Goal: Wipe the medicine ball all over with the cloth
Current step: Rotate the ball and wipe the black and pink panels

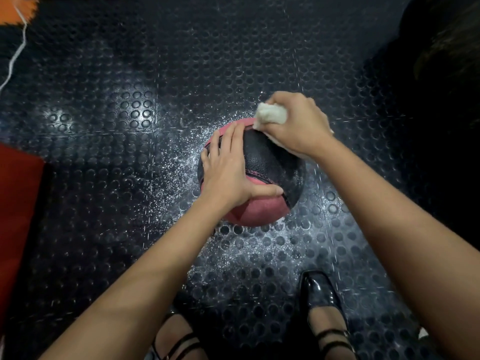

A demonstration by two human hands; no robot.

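Observation:
A black and pink medicine ball (270, 165) sits on the dark studded rubber floor (155, 74). My left hand (226, 167) lies flat on the ball's left and top side, fingers straight and thumb spread toward me. My right hand (298, 123) grips a bunched white cloth (271, 115) and presses it against the ball's far upper right side. Part of the cloth sticks out under my right wrist. The ball's underside and far side are hidden.
White dust speckles the floor around the ball. My feet in black strappy shoes (319, 294) stand just below the ball. A red mat (18, 203) lies at the left edge, an orange object with a white cord (18, 48) at top left, a dark shape at right.

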